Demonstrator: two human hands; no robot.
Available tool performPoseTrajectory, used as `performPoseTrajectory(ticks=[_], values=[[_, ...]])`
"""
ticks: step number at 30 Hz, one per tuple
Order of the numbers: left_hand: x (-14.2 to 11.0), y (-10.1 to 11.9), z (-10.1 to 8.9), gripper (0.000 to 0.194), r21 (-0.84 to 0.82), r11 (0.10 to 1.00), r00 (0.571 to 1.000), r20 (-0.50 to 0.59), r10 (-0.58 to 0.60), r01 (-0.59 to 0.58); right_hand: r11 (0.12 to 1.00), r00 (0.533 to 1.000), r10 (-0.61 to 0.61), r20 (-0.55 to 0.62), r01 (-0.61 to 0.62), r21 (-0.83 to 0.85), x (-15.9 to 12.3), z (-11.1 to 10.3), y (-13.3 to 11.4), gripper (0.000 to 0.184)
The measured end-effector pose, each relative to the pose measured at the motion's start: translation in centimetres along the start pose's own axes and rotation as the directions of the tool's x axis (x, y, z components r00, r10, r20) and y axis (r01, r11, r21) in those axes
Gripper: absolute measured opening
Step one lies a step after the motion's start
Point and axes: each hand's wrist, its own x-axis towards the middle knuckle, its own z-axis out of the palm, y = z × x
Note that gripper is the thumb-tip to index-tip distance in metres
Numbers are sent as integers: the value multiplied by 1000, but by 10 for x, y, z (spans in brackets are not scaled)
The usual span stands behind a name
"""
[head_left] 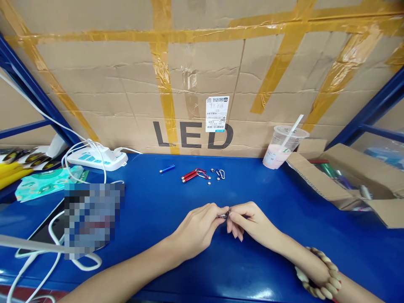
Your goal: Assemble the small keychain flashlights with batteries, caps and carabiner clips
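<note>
Small metallic piece (223,216) is sitting between the two hands, nearer the person than the pair of red tubes (188,176) and somewhat to their right; the fingers are hiding much of it. The left hand (197,226) is pinching its left end between thumb and fingertips. The right hand (252,222) is pinching the other end between thumb and forefinger, its remaining fingers hanging loosely below. Around the right wrist, a beaded bracelet (325,283) is showing.

All of this is happening above a blue tabletop (148,210), on which the red tubes are lying side by side. A red clip (202,173) is lying at their right end. Just to the left of the tubes, a single blue tube (167,169) is resting. To their right, a blue clip (221,174) is lying near a few tiny silver discs (209,183). Farther right of the tubes, a plastic cup (274,156) is holding a pink drink and a straw (295,128), and beyond it an open carton (334,185) is holding assorted coloured items. Well left of the tubes, a white power strip (109,161) is lying among white cables. Behind the tubes, a large cardboard sheet (135,105) is standing, bearing the letters LED, yellow tape and a white label (217,114).
</note>
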Motion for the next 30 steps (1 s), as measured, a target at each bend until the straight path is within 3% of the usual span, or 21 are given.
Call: performPoseTrajectory(ticks=[6, 11, 16, 22, 30], values=[[1, -1, 0, 15, 72, 988, 990, -34, 140, -137, 1000, 1000, -21, 5, 21, -2, -2, 1, -6, 47], [0, 0, -3, 19, 273, 929, 962, -39, 271, -251, 999, 999, -9, 39, 11, -47, -3, 6, -6, 58], [2, -3, 0, 15, 157, 968, 978, -48, 205, -196, 993, 998, 40, 46, -35, -115, 1, 6, 6, 62], [3, -7, 1, 18, 327, 934, 984, -48, 172, -147, 974, 992, 117, -36, -122, -191, 3, 3, 11, 58], [3, -8, 5, 14, 186, 982, 1000, -8, 29, -27, 944, 989, 88, -117, -120, -308, 4, 6, 9, 57]])
